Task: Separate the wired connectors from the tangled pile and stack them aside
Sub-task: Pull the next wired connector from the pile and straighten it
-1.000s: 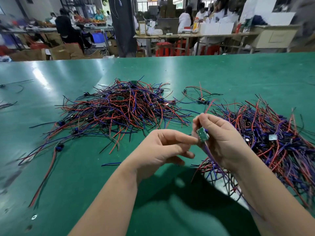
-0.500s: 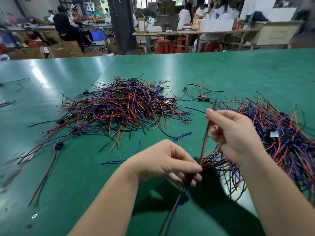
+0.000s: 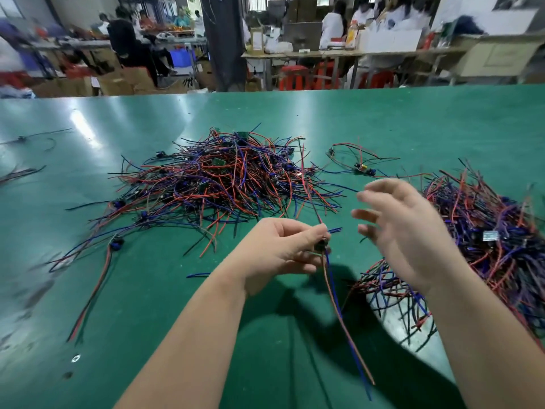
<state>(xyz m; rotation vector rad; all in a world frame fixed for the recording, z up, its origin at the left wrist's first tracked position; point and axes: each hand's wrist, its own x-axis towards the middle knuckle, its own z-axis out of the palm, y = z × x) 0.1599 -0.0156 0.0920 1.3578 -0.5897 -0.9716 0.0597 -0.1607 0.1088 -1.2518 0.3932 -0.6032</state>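
Note:
My left hand (image 3: 280, 249) pinches one wired connector (image 3: 321, 246) at its small dark body; its red and blue wires run up toward the far pile and trail down toward me. My right hand (image 3: 404, 228) hovers just to the right, blurred, fingers spread and holding nothing. A big pile of red, blue and black wired connectors (image 3: 224, 181) lies on the green table (image 3: 383, 119) beyond my left hand. A second pile (image 3: 483, 231) lies under and behind my right arm.
One separate connector with its wires (image 3: 361, 166) lies between the two piles. Loose connectors (image 3: 115, 246) trail off the left pile, and stray wires (image 3: 20, 172) lie at the table's far left. Behind the table people work at benches with boxes and red stools.
My right hand let go of the wires and opened, moving right. My left hand rose with the connector, whose wires now hang straight.

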